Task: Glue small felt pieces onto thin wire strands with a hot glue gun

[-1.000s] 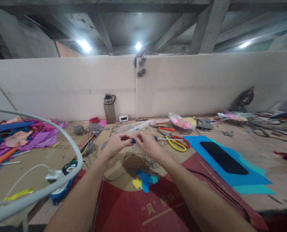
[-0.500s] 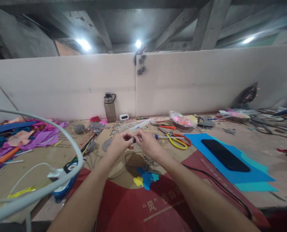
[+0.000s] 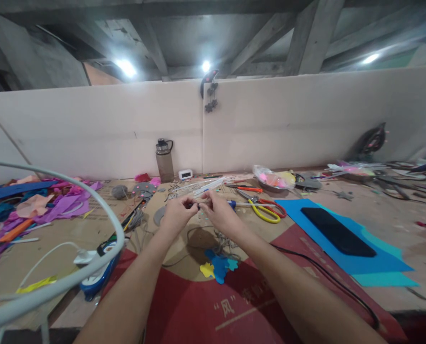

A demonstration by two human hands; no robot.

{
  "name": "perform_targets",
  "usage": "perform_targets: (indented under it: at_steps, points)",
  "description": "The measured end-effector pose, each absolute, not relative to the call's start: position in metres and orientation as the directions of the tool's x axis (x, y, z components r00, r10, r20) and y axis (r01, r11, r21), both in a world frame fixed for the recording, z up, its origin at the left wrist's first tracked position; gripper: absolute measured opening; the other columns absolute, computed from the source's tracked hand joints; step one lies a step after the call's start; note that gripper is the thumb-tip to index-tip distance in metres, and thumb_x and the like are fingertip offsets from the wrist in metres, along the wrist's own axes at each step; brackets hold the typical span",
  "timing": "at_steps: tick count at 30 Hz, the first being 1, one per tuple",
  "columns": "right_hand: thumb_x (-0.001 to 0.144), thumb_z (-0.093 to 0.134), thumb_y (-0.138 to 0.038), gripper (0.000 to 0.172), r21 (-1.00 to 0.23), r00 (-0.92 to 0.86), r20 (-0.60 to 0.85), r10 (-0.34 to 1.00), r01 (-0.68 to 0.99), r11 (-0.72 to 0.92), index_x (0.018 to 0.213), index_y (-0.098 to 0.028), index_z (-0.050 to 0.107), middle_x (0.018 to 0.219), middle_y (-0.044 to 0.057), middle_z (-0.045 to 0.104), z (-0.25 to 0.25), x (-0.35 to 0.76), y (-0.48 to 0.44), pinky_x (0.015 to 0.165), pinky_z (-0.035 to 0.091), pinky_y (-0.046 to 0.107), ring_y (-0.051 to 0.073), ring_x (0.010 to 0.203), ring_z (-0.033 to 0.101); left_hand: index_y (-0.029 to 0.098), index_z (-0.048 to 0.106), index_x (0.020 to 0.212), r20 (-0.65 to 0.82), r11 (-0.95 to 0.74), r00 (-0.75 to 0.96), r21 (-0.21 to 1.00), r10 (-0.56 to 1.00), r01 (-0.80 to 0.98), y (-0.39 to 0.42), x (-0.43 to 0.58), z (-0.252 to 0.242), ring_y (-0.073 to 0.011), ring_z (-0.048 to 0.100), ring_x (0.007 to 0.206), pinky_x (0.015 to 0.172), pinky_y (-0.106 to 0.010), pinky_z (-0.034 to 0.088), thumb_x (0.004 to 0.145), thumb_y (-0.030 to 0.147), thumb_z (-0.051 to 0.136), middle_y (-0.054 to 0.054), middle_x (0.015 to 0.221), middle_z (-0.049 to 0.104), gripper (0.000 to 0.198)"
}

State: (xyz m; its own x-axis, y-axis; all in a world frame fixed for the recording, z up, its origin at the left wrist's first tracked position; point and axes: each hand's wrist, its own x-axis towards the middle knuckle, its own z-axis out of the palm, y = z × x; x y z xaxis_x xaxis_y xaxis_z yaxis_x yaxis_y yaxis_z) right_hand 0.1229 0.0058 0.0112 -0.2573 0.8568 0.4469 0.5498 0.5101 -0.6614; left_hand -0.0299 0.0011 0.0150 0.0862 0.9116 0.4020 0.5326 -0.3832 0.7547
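My left hand (image 3: 179, 211) and my right hand (image 3: 215, 209) meet above the middle of the cardboard, fingertips pinched close together. Between them is a small dark piece, mostly hidden by the fingers and too small to name. Below the hands lies a loose tangle of grey yarn (image 3: 225, 244). Nearer to me are cut-out shapes, one blue (image 3: 220, 268), one yellow (image 3: 207, 270) and one turquoise (image 3: 232, 264). Just right of my right hand is a screwdriver (image 3: 232, 204) with a blue handle, partly covered by the hand.
Scissors (image 3: 265, 210) with red and yellow handles lie to the right, near blue sheets bearing a black phone (image 3: 336, 231). A bottle (image 3: 165, 162) stands by the white partition. Coloured scraps (image 3: 51, 205) pile up at left, where a thick white cable (image 3: 118, 234) arcs across.
The fingertips have shifted slightly against each other, and the dark piece between them shows less. The whole view has moved a little; the things on the table lie as before.
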Motion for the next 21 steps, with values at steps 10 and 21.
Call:
perform_targets:
  at_steps: [10, 21]
  points:
    - [0.082, 0.049, -0.030, 0.023, -0.795, -0.400, 0.248, 0.882, 0.437, 0.421, 0.073, -0.016, 0.066, 0.052, -0.004, 0.046, 0.040, 0.145, 0.008, 0.051, 0.031, 0.023, 0.009, 0.049, 0.038, 0.017, 0.065, 0.066, 0.516, -0.276, -0.352, 0.790, 0.781, 0.547, 0.028, -0.081, 0.014, -0.0141, 0.057, 0.061, 0.060, -0.023, 0.041, 0.064, 0.025, 0.058, -0.001, 0.061, 0.063, 0.011]
    - [0.080, 0.058, -0.036, 0.020, -0.948, -0.407, 0.315, 0.857, -0.093, 0.304, 0.080, -0.016, 0.063, 0.052, -0.007, 0.031, 0.128, 0.174, -0.006, 0.040, 0.016, 0.020, 0.004, 0.044, 0.023, 0.016, 0.053, 0.061, 0.204, -0.388, -0.615, 0.904, 0.762, -0.181, 0.050, -0.108, -0.001, -0.0119, 0.063, 0.063, 0.070, -0.028, 0.054, 0.060, 0.019, 0.065, 0.003, 0.058, 0.054, 0.012]
